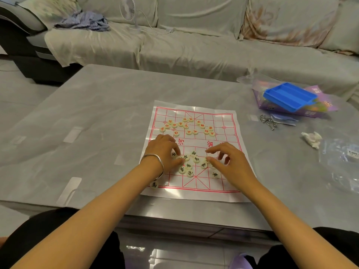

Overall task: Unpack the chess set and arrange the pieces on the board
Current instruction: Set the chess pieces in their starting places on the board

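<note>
Head view. The board point(227, 121), a thin creased sheet printed with a red grid, lies flat on the grey table point(97, 113). It looks light and limp, so a push on any disc could drag or wrinkle it.

The red pieces point(188, 132) lie loosely scattered across the far half. The black pieces point(188, 165) are bunched in the near half, between the two hands. One stray black disc point(154, 184) sits at the near-left border, beside the left wrist.

The discs appear small, hard, smooth and light. They are best taken by the rim between thumb and fingertip, or slid flat under one finger.

The left hand point(165, 150) is arched over the left side of the black cluster, fingertips down among the discs. Whether it pinches one cannot be told, since the fingers hide the contact. The right hand point(231, 162) hovers at the right side of the cluster, fingers loosely curled and spread, with nothing visibly gripped.
</note>
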A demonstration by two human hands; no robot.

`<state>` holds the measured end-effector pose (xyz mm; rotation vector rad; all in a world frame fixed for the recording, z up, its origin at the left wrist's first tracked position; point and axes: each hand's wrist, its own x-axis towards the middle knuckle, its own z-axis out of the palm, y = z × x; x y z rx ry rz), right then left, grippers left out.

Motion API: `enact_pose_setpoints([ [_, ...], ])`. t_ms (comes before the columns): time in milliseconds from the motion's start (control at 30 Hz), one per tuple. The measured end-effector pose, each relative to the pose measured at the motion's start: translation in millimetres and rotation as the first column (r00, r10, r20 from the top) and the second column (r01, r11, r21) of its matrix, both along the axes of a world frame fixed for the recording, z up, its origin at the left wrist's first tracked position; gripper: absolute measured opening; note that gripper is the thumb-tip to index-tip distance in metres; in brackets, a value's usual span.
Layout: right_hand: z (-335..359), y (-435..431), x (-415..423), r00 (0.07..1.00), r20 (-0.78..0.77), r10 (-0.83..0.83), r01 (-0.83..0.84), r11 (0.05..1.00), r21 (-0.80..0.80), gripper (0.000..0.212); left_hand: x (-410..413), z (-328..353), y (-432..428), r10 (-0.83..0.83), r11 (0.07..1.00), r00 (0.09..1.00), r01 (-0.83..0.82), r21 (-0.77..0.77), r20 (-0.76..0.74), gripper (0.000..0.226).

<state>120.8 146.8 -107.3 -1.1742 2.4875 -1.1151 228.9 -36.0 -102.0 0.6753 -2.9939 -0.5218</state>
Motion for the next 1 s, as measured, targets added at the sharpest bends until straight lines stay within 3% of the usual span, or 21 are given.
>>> enact_pose_setpoints([
  [200,-4.4,-0.4,1.1,1.000,0.015,0.003,-0.003,1.000,0.006,0.017,-3.3,8.1,3.3,-0.021,0.998,0.998,0.025,-0.060,0.058,0.029],
  [467,-1.3,-15.8,17.5,0.998,0.038,0.054,-0.055,0.998,0.026,0.019,13.0,6.8,-6.2,-0.004,0.988,0.995,0.019,0.156,-0.095,0.020],
  [567,6.3,-31.4,26.3,0.987,0.138,0.084,-0.083,0.996,-0.011,0.024,23.3,11.5,-7.2,-0.053,0.973,0.991,0.078,0.215,-0.121,0.017],
  [867,4.7,-40.0,69.7,0.928,0.351,0.125,-0.068,0.983,-0.171,0.008,66.3,18.7,-20.8,-0.065,0.924,0.977,0.135,0.357,-0.201,0.019],
  [1000,-15.7,-38.4,89.7,0.966,0.238,0.096,-0.093,0.995,-0.024,0.005,86.0,17.5,-33.2,-0.058,0.946,0.989,0.098,0.310,-0.133,0.027],
])
